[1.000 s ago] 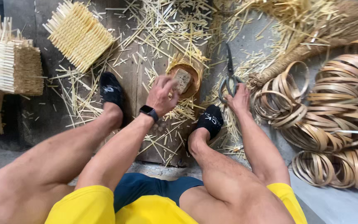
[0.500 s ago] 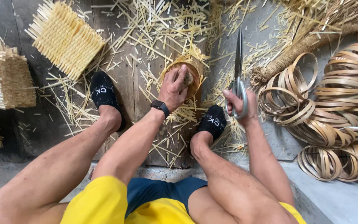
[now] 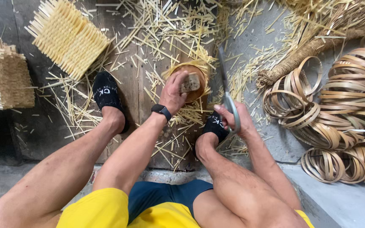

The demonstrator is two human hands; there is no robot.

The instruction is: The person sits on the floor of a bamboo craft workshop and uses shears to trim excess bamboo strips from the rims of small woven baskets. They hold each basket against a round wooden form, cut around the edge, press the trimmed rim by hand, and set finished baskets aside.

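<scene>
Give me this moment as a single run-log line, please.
left hand: gripping round basket | right hand: holding scissors, blades pointing away | floor: straw offcuts | right: coiled strips

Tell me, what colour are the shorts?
The shorts are yellow, with a dark blue middle panel; the head view shows it.

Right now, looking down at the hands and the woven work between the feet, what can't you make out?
Head view only:
- Round straw-rimmed wooden piece: the near side is hidden under the left hand.
- Grey metal shears: the handle loops are mostly wrapped by the right hand; blades seen edge-on, so open or shut is unclear.
- Small pale block: what it is cannot be told.
- Coiled tan bamboo strips: cut off by the right edge.
</scene>
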